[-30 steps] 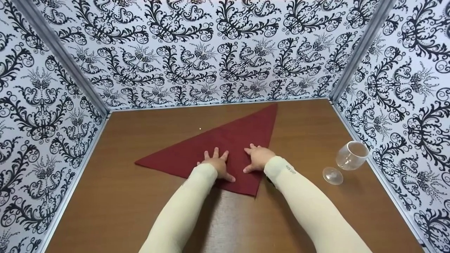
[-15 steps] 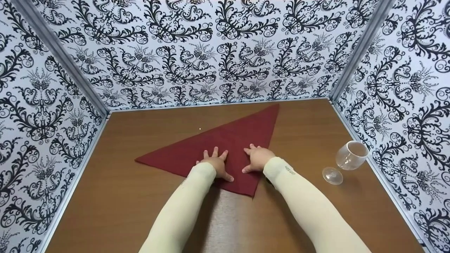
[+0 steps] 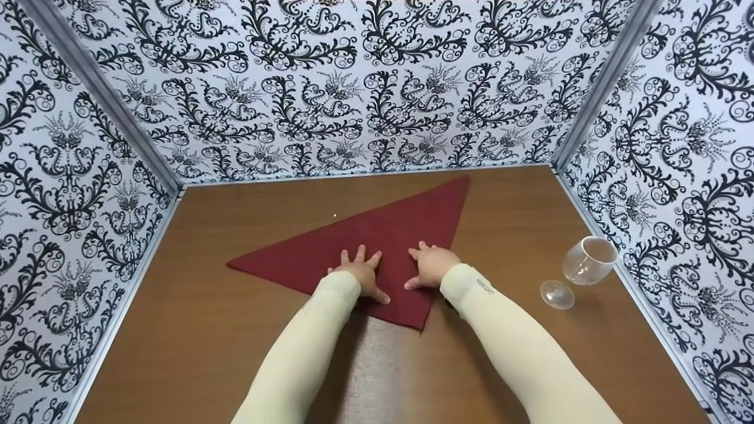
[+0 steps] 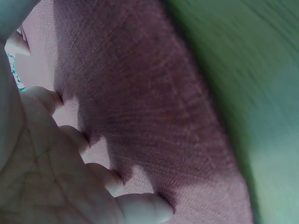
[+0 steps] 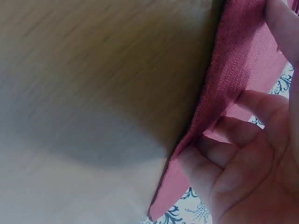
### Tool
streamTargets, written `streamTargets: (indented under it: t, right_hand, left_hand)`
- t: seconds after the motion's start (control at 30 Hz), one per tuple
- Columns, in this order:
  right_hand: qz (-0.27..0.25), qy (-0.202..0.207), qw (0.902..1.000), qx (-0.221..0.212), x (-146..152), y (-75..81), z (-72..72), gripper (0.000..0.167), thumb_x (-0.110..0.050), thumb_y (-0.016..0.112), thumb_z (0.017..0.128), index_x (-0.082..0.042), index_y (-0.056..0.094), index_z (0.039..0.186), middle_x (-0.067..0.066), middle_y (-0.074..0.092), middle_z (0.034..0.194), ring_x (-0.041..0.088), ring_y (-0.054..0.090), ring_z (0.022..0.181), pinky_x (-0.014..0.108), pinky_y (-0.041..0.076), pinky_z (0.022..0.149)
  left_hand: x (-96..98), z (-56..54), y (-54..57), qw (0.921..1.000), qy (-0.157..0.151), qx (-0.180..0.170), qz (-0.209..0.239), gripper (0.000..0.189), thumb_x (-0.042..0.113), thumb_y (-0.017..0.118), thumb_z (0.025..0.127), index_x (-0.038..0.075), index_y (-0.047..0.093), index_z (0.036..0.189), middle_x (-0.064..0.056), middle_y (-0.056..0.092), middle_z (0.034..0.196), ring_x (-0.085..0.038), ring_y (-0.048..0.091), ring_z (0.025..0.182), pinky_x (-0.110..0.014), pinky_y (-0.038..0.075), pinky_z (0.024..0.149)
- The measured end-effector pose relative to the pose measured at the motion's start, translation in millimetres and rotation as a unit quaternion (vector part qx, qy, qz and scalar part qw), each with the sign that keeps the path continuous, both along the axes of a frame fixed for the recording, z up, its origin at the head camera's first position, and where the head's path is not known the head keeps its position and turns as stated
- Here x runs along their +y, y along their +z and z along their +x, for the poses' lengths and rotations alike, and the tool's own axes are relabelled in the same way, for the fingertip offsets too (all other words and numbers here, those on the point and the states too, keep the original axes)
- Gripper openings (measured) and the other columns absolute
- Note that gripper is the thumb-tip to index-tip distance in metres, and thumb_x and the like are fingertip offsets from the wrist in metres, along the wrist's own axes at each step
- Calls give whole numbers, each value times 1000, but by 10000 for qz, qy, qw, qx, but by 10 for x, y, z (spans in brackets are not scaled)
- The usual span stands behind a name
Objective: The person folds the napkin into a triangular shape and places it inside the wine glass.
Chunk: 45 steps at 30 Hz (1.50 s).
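- One dark red cloth (image 3: 392, 247) lies on the brown wooden bench (image 3: 206, 341), roughly triangular, its corners pointing left, far right and near.
- The left hand (image 3: 358, 275) rests on the near middle of the cloth, fingers fanned apart, fingertips pressing into it.
- The right hand (image 3: 435, 266) lies at the cloth's right edge, fingers parted and touching it, pinching nothing.
- Cloth shows between the hands; they seem placed this way to keep it flat and steady.
- A clear footed glass (image 3: 590, 260) stands upright at the right, well apart from the cloth, probably out of its way.
- Pale sleeves (image 3: 300, 347) hide some of the near bench; patterned panels (image 3: 330, 88) enclose the left, far and right sides.
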State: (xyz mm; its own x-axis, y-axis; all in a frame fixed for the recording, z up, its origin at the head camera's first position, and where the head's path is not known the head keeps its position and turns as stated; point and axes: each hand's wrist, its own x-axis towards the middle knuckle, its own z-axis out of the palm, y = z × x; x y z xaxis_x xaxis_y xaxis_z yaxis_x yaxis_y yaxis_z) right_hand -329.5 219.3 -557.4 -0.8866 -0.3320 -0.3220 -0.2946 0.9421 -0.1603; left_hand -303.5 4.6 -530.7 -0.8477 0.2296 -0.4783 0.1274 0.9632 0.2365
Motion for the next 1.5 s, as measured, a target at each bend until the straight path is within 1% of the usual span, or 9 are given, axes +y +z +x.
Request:
streamTargets:
  t: [0.23, 0.33, 0.47, 0.6, 0.7, 0.77, 0.97, 1.3, 1.5]
  right_hand:
    - [29, 100, 9999, 98, -1, -30, 7, 100, -63, 79, 86, -6, 44, 160, 28, 38, 165, 52, 46, 146, 55, 43, 118]
    - [45, 119, 9999, 100, -13, -31, 16, 99, -63, 78, 86, -5, 44, 160, 28, 39, 164, 51, 47, 146, 55, 43, 118]
    - [117, 203, 9997, 69, -28, 44, 29, 98, -60, 80, 86, -3, 45, 159, 26, 42, 163, 45, 45, 149, 52, 45, 117]
    - [26, 197, 9997, -169, -4, 143, 33, 101, -54, 84, 85, -7, 39, 163, 24, 30, 170, 49, 32, 155, 53, 42, 120]
    - [-61, 111, 9988, -482, 25, 145, 22, 106, -55, 84, 84, -15, 31, 167, 23, 16, 175, 56, 22, 156, 58, 38, 122]
    - [-69, 71, 9980, -616, 37, 127, 6, 107, -56, 84, 84, -18, 28, 168, 21, 13, 175, 56, 19, 157, 59, 36, 122]
    - [-41, -3, 9983, -581, 37, 80, 3, 107, -57, 83, 84, -18, 29, 168, 21, 17, 175, 55, 20, 157, 59, 36, 123]
    - [17, -27, 9990, -446, -27, 112, 69, 108, -62, 81, 84, -16, 29, 167, 24, 19, 174, 57, 26, 154, 61, 38, 121]
    - [167, -33, 9991, -385, -49, 61, 58, 109, -65, 78, 84, -17, 28, 168, 23, 20, 174, 57, 29, 154, 62, 40, 118]
  left_hand:
    - [-10, -6, -2, 10000, -61, -5, -77, 116, 62, 84, 80, 33, 17, 170, -8, 2, 180, -46, 1, 164, -76, 23, 121]
    - [-9, -62, -54, 9998, -75, -59, -186, 118, 63, 84, 79, 36, 15, 170, -6, 1, 180, -45, 0, 164, -75, 24, 121]
    - [29, -66, -48, 9996, -58, 10, -271, 117, 61, 86, 79, 32, 18, 170, -10, 3, 179, -47, 3, 163, -73, 25, 122]
    - [124, 7, -16, 9996, -151, 162, -190, 115, 66, 81, 82, 24, 21, 170, -18, 7, 178, -54, 10, 160, -72, 28, 121]
    - [170, 53, -47, 9996, -217, 53, -153, 117, 73, 75, 83, 25, 15, 171, -16, 2, 178, -56, 7, 159, -72, 26, 122]
    - [178, 80, -62, 9998, -168, -6, -139, 117, 74, 74, 83, 27, 14, 171, -14, 0, 179, -55, 4, 160, -72, 24, 123]
    - [150, 101, -56, 9998, -169, 7, -101, 117, 70, 78, 81, 28, 14, 171, -11, -1, 179, -53, 0, 161, -72, 22, 124]
    - [84, 44, -49, 9997, -198, -76, -144, 118, 68, 80, 81, 32, 13, 171, -8, -2, 179, -49, -3, 163, -71, 19, 125]
    - [45, 24, -51, 9997, -231, -37, -117, 117, 66, 81, 81, 32, 15, 170, -7, 0, 180, -48, -2, 163, -70, 18, 126]
